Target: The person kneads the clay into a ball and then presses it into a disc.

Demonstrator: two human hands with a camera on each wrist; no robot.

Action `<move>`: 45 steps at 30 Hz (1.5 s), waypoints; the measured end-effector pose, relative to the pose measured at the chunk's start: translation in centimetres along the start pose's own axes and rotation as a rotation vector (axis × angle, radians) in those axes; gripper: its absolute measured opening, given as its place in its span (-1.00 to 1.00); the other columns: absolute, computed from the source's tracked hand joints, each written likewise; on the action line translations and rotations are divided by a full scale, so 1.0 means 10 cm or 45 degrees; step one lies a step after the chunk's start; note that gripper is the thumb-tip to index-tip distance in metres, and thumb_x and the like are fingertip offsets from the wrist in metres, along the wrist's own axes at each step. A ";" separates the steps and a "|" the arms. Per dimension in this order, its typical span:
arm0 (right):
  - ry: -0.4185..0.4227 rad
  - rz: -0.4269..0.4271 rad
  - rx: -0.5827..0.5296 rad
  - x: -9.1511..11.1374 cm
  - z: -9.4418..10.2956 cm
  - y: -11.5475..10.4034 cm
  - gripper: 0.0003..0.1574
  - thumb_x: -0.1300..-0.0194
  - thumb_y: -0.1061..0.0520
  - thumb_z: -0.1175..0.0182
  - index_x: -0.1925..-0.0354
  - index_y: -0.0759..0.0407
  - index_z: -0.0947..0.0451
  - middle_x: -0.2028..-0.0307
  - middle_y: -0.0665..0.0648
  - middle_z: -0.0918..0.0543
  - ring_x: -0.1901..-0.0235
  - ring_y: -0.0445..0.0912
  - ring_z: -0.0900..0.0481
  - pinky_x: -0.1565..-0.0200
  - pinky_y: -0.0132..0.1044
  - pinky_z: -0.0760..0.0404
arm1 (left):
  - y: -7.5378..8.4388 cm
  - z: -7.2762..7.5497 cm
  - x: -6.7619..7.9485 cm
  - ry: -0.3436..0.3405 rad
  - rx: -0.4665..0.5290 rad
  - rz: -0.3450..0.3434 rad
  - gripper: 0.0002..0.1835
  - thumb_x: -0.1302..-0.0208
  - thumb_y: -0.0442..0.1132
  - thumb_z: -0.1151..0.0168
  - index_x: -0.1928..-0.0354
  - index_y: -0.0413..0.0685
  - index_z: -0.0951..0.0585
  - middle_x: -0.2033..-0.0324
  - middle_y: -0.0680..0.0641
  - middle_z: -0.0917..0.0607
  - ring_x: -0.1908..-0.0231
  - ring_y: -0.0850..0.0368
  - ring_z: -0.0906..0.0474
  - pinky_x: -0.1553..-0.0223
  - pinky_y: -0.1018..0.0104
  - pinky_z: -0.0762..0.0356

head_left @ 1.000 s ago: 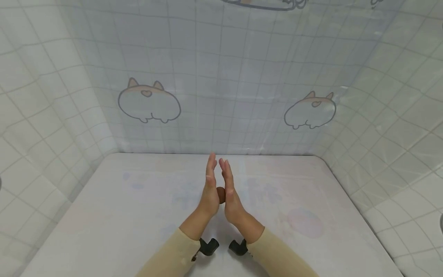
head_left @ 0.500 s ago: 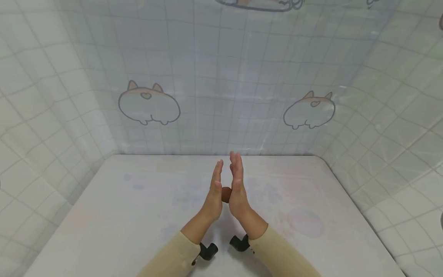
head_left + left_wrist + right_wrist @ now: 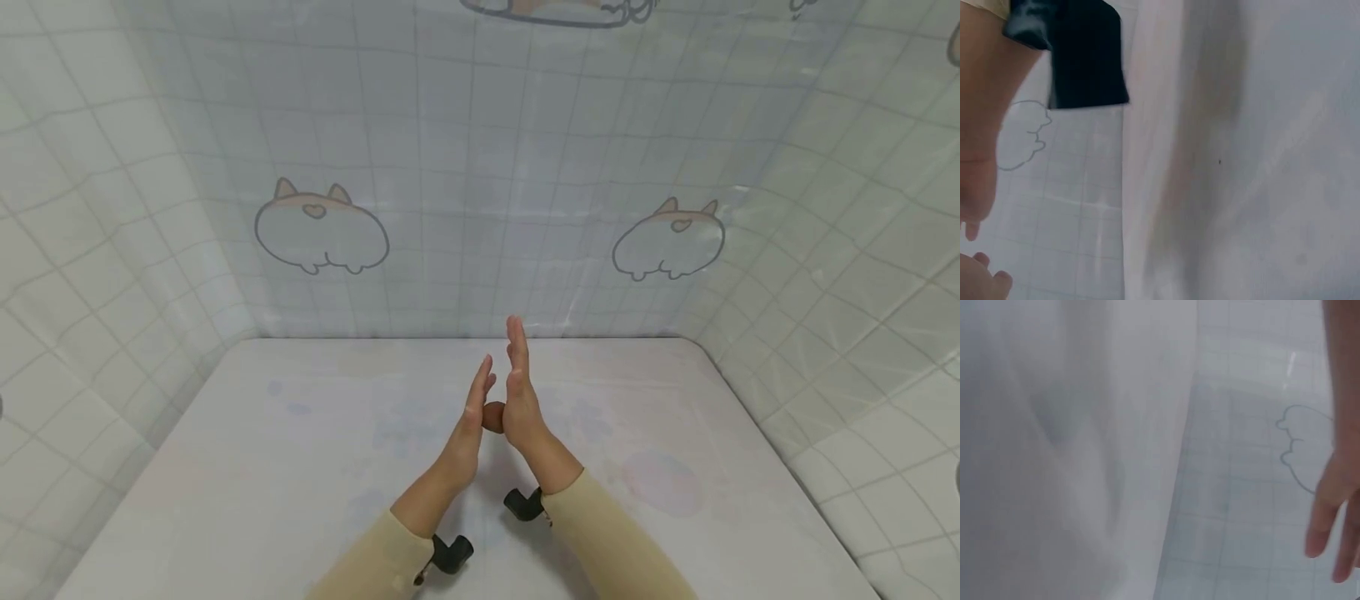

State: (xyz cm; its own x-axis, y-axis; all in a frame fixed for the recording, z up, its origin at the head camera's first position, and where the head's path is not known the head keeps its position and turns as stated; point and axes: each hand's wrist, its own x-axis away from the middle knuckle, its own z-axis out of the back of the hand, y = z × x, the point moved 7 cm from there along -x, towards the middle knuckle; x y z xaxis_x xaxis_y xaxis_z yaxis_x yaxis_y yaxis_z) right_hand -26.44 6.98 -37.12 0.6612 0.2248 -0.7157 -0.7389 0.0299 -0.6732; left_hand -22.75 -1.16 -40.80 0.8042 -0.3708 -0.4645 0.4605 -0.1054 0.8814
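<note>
Between flat left grip (image 3: 465,437) and flat right grip (image 3: 524,408), brown ball (image 3: 493,417) is sandwiched, fingers straight, not curled round it. Likely light, soft, mouldable, easily dented by uneven pressure; best taken from opposite sides with flat palms. Surface looks matt, outline roundish. Below grip, pale smooth tabletop (image 3: 300,500); beyond, creased glossy grid-printed sheeting (image 3: 480,217) with corgi outlines.

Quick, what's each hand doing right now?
Left hand: open, flat against the brown lump.
Right hand: open, flat against its other side.
</note>
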 end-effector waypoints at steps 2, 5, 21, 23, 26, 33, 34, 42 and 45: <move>-0.037 -0.023 0.003 0.01 -0.02 0.04 0.15 -0.42 -0.59 0.54 -0.59 0.13 0.41 -0.59 0.18 0.26 -0.55 0.14 0.21 -0.46 0.13 0.13 | 0.01 0.00 -0.01 -0.013 0.084 -0.016 -0.04 -0.33 0.55 0.67 -0.61 0.18 0.31 -0.58 0.04 0.29 -0.54 -0.14 0.32 -0.31 -0.50 0.38; -0.095 -0.053 -0.015 0.05 -0.07 0.08 0.14 -0.40 -0.61 0.55 -0.60 0.05 0.44 -0.59 0.13 0.29 -0.50 0.09 0.08 -0.44 -0.12 -0.03 | 0.08 0.01 -0.03 -0.005 0.165 -0.059 0.00 -0.30 0.58 0.64 -0.61 0.14 0.32 -0.58 0.02 0.33 -0.54 -0.11 0.38 -0.31 -0.46 0.49; -0.111 0.243 -0.036 0.26 -0.32 -0.22 0.07 -0.54 -0.43 0.61 -0.51 0.34 0.60 -0.54 0.43 0.21 -0.53 0.26 0.23 -0.49 -0.07 0.15 | 0.14 0.23 -0.15 0.202 0.029 0.011 -0.01 -0.28 0.59 0.71 -0.61 0.21 0.30 -0.58 -0.03 0.31 -0.53 0.03 0.20 -0.39 -0.34 0.33; -0.102 0.247 -0.054 0.28 -0.33 -0.27 0.08 -0.54 -0.43 0.60 -0.51 0.34 0.61 -0.54 0.44 0.21 -0.53 0.27 0.22 -0.49 -0.07 0.16 | 0.11 0.23 -0.15 0.193 0.046 0.068 -0.02 -0.26 0.60 0.69 -0.60 0.27 0.31 -0.58 -0.01 0.27 -0.19 0.02 -0.44 -0.26 -0.09 -0.26; -0.092 0.251 -0.061 0.28 -0.33 -0.35 0.08 -0.53 -0.44 0.60 -0.51 0.33 0.61 -0.54 0.44 0.20 -0.52 0.28 0.19 -0.49 -0.05 0.18 | 0.06 0.24 -0.16 0.183 0.038 0.129 -0.03 -0.26 0.60 0.71 -0.60 0.31 0.32 -0.57 -0.02 0.23 0.42 0.10 -0.50 0.26 0.17 -0.47; -0.043 0.290 -0.075 0.22 -0.27 -0.48 0.07 -0.54 -0.44 0.59 -0.53 0.31 0.56 -0.53 0.47 0.19 -0.53 0.26 0.19 -0.48 -0.01 0.17 | -0.04 0.22 -0.15 0.134 0.017 0.173 -0.11 -0.34 0.55 0.68 -0.61 0.33 0.26 -0.58 0.05 0.31 -0.52 -0.15 0.16 -0.35 -0.44 0.35; -0.034 0.298 -0.069 0.21 -0.26 -0.49 0.07 -0.54 -0.44 0.58 -0.54 0.31 0.55 -0.52 0.47 0.19 -0.53 0.25 0.18 -0.48 -0.01 0.16 | -0.05 0.21 -0.14 0.117 0.009 0.182 -0.11 -0.33 0.56 0.69 -0.61 0.35 0.25 -0.58 0.05 0.31 -0.52 -0.16 0.17 -0.34 -0.45 0.37; -0.016 0.339 0.009 0.03 -0.15 -0.44 0.02 -0.55 -0.43 0.59 -0.56 0.23 0.53 -0.53 0.45 0.22 -0.53 0.25 0.20 -0.47 0.08 0.14 | -0.07 0.12 -0.07 0.042 -0.044 0.192 -0.03 -0.27 0.58 0.74 -0.61 0.27 0.28 -0.58 -0.05 0.25 -0.55 -0.14 0.36 -0.28 -0.56 0.37; -0.005 0.293 0.028 -0.02 -0.08 -0.33 0.04 -0.52 -0.47 0.57 -0.57 0.17 0.52 -0.55 0.41 0.23 -0.53 0.24 0.20 -0.47 0.11 0.15 | -0.06 0.06 -0.04 0.008 -0.030 0.191 -0.03 -0.26 0.59 0.74 -0.61 0.28 0.30 -0.58 -0.04 0.26 -0.55 -0.13 0.36 -0.27 -0.57 0.36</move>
State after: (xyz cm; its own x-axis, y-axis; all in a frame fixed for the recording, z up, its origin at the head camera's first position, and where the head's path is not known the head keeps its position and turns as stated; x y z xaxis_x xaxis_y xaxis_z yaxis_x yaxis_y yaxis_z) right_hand -24.03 6.08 -34.91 0.4741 0.2323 -0.8493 -0.8730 -0.0013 -0.4877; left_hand -23.59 -1.50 -41.10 0.8671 -0.3748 -0.3282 0.3436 -0.0271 0.9387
